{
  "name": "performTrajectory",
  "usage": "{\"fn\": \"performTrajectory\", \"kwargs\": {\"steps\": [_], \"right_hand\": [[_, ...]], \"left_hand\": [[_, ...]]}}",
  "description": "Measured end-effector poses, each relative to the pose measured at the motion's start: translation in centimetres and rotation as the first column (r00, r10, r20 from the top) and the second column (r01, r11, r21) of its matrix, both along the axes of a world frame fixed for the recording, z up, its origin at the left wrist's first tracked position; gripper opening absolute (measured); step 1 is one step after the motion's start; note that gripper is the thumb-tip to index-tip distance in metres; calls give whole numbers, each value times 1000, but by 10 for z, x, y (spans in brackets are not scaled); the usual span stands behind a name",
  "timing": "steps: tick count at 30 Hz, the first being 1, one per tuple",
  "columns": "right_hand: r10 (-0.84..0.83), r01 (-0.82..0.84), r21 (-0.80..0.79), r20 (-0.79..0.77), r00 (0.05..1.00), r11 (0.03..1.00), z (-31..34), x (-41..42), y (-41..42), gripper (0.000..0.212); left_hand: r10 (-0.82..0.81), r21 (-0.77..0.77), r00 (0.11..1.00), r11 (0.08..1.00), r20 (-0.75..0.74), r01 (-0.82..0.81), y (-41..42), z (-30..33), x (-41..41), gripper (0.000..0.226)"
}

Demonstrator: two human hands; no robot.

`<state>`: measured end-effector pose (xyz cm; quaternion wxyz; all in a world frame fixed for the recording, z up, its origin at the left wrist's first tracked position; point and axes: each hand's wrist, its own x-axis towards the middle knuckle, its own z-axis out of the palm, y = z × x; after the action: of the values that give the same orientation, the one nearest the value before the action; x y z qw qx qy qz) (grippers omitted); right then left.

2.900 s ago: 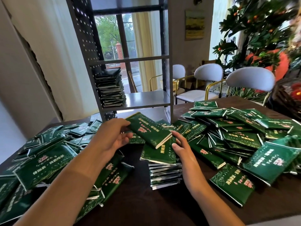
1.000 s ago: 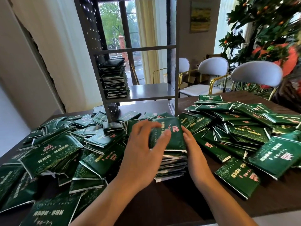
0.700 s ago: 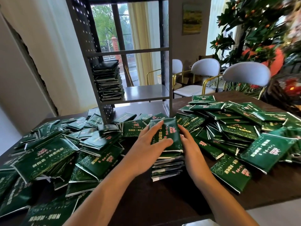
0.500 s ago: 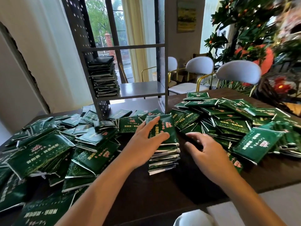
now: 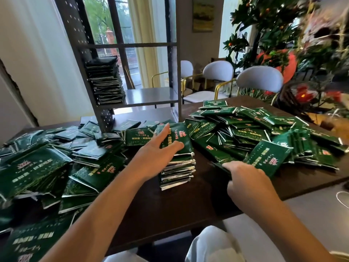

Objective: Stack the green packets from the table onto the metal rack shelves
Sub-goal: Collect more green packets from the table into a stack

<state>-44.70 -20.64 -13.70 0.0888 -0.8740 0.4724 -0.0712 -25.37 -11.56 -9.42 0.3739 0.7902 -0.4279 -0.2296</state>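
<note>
With one pile (image 5: 105,80) already on the metal rack shelf (image 5: 151,95) and most green packets (image 5: 245,127) strewn across the table (image 5: 188,205), my left hand (image 5: 156,157) lay flat-fingered on a gathered stack (image 5: 177,167) while my right hand (image 5: 243,178) pinched a loose packet (image 5: 219,156).

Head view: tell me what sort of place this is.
Probably a café or shop's seating area: padded chairs behind a dark table, a potted orange tree, and a metal rack.

Daylight floods through the window (image 5: 113,25) — edges bend wide-angle, right side smeared by motion blur.
</note>
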Motion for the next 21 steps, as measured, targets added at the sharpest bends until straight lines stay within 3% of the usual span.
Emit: {"fn": "performTrajectory", "kwargs": {"steps": [3, 6, 10, 13, 15, 18, 21], "right_hand": [[27, 4, -107, 282, 959, 994, 3, 1, 1, 49], [99, -9, -164, 548, 831, 986, 15, 9, 4, 39], [163, -8, -211, 733, 661, 978, 32, 22, 2, 30], [242, -29, -268, 808, 537, 963, 44, 42, 0, 30], [247, -136, -207, 841, 481, 969, 46, 62, -6, 36], [162, -332, 12, 857, 489, 943, 45, 84, -11, 49], [184, -419, 76, 817, 546, 905, 37, 87, -12, 56]], "left_hand": [[8, -5, 1000, 1000, 21, -7, 0, 0, -2, 75], [26, -22, 1000, 999, 10, -26, 2, 1, -3, 80], [55, -34, 998, 998, -28, -56, 3, 2, -1, 87], [67, -33, 998, 997, -18, -67, 1, 2, -1, 88], [76, -32, 997, 997, -24, -77, 0, 2, -2, 86], [63, -72, 997, 995, -39, -66, 3, 2, -1, 77], [22, -92, 995, 995, -95, -30, 8, 4, 3, 66]]}}
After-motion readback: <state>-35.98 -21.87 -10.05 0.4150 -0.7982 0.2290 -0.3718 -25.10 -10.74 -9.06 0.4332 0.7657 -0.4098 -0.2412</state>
